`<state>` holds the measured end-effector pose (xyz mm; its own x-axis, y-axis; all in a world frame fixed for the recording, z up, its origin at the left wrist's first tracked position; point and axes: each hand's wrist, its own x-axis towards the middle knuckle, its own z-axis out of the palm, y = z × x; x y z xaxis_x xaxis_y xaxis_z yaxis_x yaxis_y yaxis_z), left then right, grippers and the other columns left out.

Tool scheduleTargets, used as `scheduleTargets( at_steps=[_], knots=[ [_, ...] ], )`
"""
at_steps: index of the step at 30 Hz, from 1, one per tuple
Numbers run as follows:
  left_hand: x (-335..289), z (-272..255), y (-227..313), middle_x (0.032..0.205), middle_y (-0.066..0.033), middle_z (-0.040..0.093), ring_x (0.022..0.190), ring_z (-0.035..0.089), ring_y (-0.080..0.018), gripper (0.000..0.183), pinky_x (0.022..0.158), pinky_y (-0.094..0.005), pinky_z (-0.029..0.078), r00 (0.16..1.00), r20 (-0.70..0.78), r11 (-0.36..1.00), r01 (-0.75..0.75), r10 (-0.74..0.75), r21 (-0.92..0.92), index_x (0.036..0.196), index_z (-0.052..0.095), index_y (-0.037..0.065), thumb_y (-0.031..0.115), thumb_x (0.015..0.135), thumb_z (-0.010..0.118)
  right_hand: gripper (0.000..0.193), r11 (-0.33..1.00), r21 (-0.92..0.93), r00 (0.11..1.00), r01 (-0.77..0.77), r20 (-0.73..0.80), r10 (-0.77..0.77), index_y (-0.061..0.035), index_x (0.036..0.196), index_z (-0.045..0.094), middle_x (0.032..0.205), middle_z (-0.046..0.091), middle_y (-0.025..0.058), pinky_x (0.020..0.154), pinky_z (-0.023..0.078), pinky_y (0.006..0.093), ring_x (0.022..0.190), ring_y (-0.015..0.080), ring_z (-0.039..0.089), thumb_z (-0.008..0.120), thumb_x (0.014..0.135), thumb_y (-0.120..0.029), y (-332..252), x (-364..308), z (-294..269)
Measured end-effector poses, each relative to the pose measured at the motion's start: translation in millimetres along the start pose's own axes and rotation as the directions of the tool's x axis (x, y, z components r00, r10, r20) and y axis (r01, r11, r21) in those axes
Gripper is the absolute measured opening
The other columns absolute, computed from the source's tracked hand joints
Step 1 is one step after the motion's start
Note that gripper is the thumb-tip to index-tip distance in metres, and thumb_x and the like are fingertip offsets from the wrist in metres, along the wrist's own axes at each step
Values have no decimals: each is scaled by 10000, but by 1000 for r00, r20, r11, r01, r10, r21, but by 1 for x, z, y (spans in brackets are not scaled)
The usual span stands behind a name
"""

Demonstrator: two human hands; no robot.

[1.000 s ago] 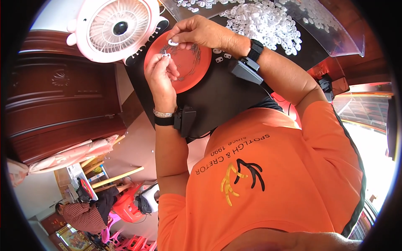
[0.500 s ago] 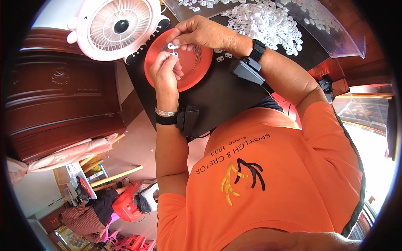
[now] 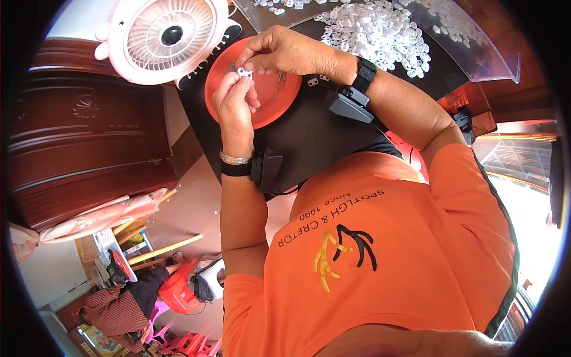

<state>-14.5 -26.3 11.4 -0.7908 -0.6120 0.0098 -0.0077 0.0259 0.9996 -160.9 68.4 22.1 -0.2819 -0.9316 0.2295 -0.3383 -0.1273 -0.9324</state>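
Note:
Over a round orange-red dish, my two hands meet at their fingertips. My left hand is closed in a pinch on a small white plastic piece with holes. From above it, my right hand is also pinched shut, with thumb and fingers at the same spot. Its fingers hide most of what they hold, and the pieces now overlap too closely to separate. Thin metal wires lie in the dish beneath.
A big heap of similar white pieces covers the back right of the black table, beside a clear plastic sheet. The pink fan stands at the far left. Another person is in the lower left background.
My right hand has lowered slightly toward my left. The gap between the two white parts, where a thin link showed, has closed. My left hand has barely moved.

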Motion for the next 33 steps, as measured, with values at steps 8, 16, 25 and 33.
scheduleTargets(
  at_steps=[8,16,25,33],
  knots=[
    [0,-2,-4,637,-9,538,505,488,-86,167,460,-196,350,1000,-5,989,-26,26,-147,840,580,25,164,886,500,257,964,-121,971,237,59,-231,-17,1053,649,922,661,66,746,508,270,840,145,627,688,812,-98,4,0,3],
    [1,0,-4,612,-21,545,471,486,-91,233,436,-202,345,1000,4,979,13,-12,-206,863,585,18,216,911,470,333,928,-268,965,260,44,-258,-30,1073,637,900,658,95,746,528,298,822,188,648,723,756,-87,5,-3,7],
    [0,5,-4,569,-30,529,458,487,-107,227,421,-207,333,995,-100,975,-1,-21,-222,836,585,10,197,900,473,315,793,-516,920,325,-22,-391,-44,1017,647,843,669,123,696,531,347,781,266,660,738,736,-154,4,-8,21],
    [-1,2,-4,550,-45,511,427,450,-113,241,409,-213,315,993,-86,978,-91,76,-190,680,515,47,194,869,486,263,816,-475,919,330,-34,-392,-47,963,650,787,662,115,655,527,348,741,287,654,729,745,-169,2,-6,23]
  ],
)
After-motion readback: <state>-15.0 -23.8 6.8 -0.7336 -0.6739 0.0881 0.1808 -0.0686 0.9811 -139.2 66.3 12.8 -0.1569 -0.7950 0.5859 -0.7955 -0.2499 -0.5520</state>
